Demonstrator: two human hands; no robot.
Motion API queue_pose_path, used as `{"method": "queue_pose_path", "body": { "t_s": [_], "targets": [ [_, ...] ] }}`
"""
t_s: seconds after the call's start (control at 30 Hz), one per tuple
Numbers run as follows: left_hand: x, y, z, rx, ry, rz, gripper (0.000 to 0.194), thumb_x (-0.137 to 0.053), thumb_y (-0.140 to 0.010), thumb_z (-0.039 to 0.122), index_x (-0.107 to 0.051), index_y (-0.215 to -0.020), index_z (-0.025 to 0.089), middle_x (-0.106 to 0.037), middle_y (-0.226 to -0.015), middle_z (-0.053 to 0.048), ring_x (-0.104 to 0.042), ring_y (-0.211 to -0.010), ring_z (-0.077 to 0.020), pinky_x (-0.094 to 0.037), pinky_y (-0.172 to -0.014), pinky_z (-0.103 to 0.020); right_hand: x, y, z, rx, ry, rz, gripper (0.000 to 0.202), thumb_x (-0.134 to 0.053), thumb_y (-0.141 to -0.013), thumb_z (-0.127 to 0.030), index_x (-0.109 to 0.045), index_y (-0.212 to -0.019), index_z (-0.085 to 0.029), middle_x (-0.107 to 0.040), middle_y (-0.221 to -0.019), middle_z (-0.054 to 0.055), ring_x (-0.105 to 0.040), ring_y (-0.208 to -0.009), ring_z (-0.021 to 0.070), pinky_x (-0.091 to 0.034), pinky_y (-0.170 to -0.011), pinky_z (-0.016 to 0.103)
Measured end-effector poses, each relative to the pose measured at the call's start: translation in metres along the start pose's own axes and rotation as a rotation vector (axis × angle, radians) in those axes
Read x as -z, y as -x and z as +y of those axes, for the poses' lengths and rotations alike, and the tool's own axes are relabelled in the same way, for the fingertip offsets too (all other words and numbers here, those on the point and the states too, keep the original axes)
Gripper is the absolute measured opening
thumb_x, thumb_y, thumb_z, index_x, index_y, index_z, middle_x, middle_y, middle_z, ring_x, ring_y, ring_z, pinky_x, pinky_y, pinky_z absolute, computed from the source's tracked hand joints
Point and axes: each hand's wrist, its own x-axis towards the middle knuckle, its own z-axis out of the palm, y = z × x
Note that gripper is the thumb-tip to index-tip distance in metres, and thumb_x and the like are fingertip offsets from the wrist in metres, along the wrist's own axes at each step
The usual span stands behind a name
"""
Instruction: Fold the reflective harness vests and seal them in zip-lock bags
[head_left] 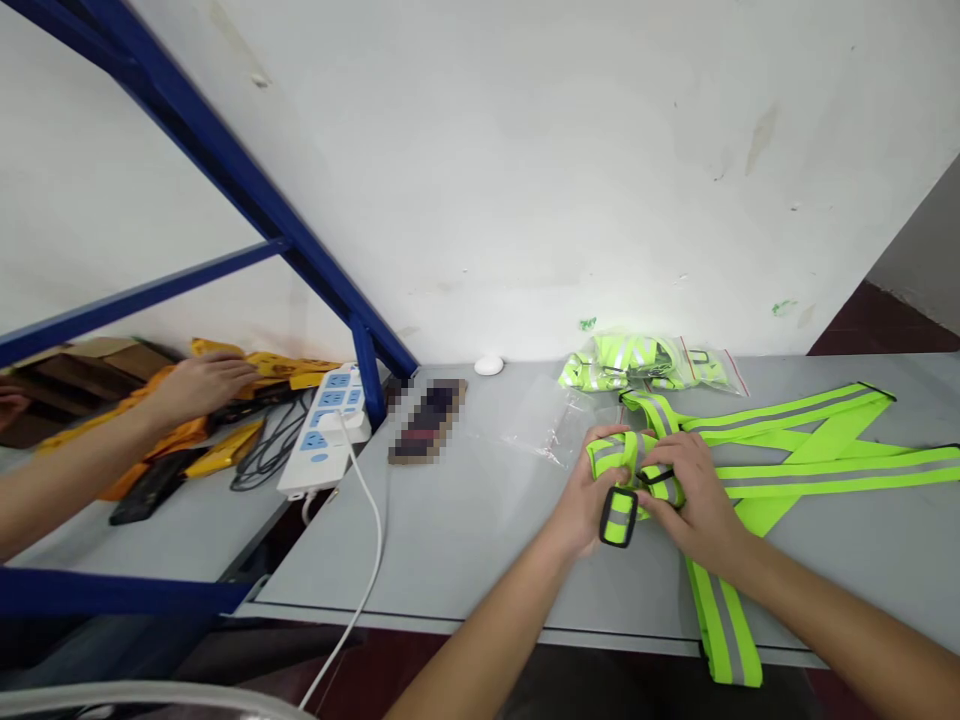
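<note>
Neon-yellow reflective straps point(810, 480) with grey stripes spread across the right of the grey table, and one end hangs over the front edge. My left hand point(581, 500) is closed around a folded bundle of this webbing. A black slide buckle point(618, 517) hangs just below that bundle. On the bundle's right side, my right hand point(694, 495) pinches the webbing near another black buckle piece, which its fingers partly hide. Behind both hands lie clear zip bags point(630, 360) with more folded neon straps inside.
A crumpled clear bag point(551, 430) lies left of my hands. Farther left are a phone-like blurred item point(429, 422), a white oval object point(489, 366) and a power strip point(322, 430) with a white cable. Beyond a blue metal frame point(292, 235), another person's arm point(112, 450) reaches over yellow packets.
</note>
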Motion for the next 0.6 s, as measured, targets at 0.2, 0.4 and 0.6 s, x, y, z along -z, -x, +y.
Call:
{"method": "queue_pose_path", "body": {
  "t_s": [0.2,0.4,0.6],
  "targets": [
    [-0.007,0.0,-0.006,-0.018,-0.061,-0.009,0.046,-0.071,-0.07,0.021,-0.046,-0.109,0.024,-0.066,-0.107,-0.005,-0.064,-0.092,-0.0187,-0.047,-0.082,-0.03,-0.007,-0.003,0.004,-0.196,0.088,0.128,0.013,-0.05,-0.093,-0.035,-0.046,-0.088,-0.023,-0.054,-0.085,0.004,-0.049,-0.083,0.0238,-0.039,-0.072,0.039],
    [-0.01,0.0,-0.005,0.131,0.003,0.069,0.053,-0.068,-0.067,0.022,-0.046,-0.115,0.025,-0.063,-0.082,0.002,-0.059,-0.066,-0.0137,-0.045,-0.058,-0.023,-0.002,-0.007,0.003,-0.11,0.308,0.081,0.044,-0.026,-0.096,-0.054,-0.053,-0.102,-0.019,-0.057,-0.095,0.01,-0.046,-0.087,0.0269,-0.034,-0.077,0.044],
    [-0.005,-0.006,-0.011,0.114,0.005,0.172,0.049,-0.062,-0.069,0.019,-0.05,-0.117,0.021,-0.067,-0.088,-0.001,-0.064,-0.081,-0.0169,-0.048,-0.066,-0.024,-0.002,-0.013,-0.005,0.078,0.307,-0.055,0.098,-0.008,-0.069,-0.091,-0.058,-0.108,-0.016,-0.062,-0.096,0.013,-0.053,-0.09,0.0295,-0.021,-0.101,0.057]
  ]
}}
